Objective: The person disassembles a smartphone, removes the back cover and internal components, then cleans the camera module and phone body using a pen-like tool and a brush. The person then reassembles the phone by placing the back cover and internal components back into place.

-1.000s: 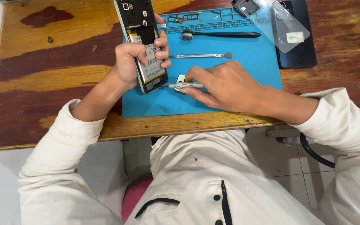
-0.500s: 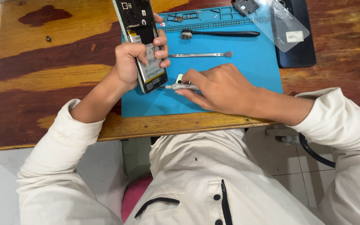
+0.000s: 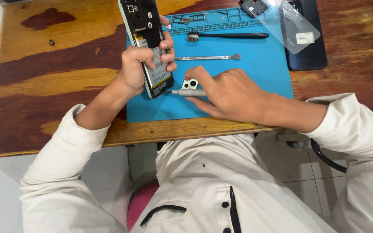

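Phone (image 3: 150, 45), its back cover off, stands tilted over the 9 o'clock edge of the blue mat (image 3: 238, 77), showing a black inner frame with a camera module at its 12 o'clock end and a pale battery with a yellow strip lower down. The left hand (image 3: 141, 69) is clenched round its lower half, thumb across the battery and fingers wrapped behind. The right hand (image 3: 227, 92) pinches a small silver screwdriver (image 3: 186, 92), which lies almost level and points toward 9 o'clock, its tip meeting the phone's bottom corner. Just at 12 o'clock of the screwdriver a small white square part (image 3: 190, 83) rests on the mat, partly hidden by the right fingers. Further toward 12 o'clock lie a thin metal spudger (image 3: 208, 57) and, beyond it, a black-handled brush (image 3: 227, 36). At 1 o'clock a clear protective film (image 3: 296, 28) overlaps a dark second phone (image 3: 309, 47) lying on the wooden desk (image 3: 57, 77). The mat's molded compartments (image 3: 191, 18) run along its 12 o'clock edge. White sleeves cover both forearms.
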`<state>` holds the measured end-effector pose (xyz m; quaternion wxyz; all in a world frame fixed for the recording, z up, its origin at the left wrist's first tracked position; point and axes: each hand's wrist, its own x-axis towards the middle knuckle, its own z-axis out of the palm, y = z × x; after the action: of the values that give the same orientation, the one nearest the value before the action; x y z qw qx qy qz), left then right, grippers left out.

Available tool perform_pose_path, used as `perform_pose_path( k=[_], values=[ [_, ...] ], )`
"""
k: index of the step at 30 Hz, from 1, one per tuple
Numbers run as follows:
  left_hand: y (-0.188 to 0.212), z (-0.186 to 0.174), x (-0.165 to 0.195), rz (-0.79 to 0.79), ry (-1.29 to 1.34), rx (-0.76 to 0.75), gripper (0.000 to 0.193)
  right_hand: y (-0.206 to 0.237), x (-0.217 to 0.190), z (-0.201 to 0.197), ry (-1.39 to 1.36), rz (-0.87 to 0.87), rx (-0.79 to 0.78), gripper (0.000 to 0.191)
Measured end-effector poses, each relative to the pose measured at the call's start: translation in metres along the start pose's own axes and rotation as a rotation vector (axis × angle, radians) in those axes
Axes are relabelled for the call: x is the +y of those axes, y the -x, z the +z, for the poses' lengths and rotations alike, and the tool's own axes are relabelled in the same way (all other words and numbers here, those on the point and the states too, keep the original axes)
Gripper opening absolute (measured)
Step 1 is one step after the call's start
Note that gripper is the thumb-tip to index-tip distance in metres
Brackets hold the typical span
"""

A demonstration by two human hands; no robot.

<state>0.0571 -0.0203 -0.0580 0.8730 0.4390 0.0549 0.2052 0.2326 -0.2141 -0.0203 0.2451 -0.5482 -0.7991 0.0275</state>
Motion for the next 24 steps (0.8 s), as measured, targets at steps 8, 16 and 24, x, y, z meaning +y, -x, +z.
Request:
perform_pose_path(
  k=[8,16,24],
  values=[
    [-0.0003,-0.0021,-0.0005,0.01,-0.006,-0.017,0.08,0.0037,0.0038,0.0016,-0.052,0.015,-0.009,0.044],
    [0.0003,-0.0039,-0.0005,0.003,0.004,-0.026,0.079,0.0037,0.0047,-0.0001,-0.091,0.005,0.004,0.04],
    [-0.0004,-0.0026,-0.0004,-0.001,0.029,-0.027,0.079,0.0023,0.0019,-0.0047,-0.149,0.013,-0.028,0.05]
  ],
)
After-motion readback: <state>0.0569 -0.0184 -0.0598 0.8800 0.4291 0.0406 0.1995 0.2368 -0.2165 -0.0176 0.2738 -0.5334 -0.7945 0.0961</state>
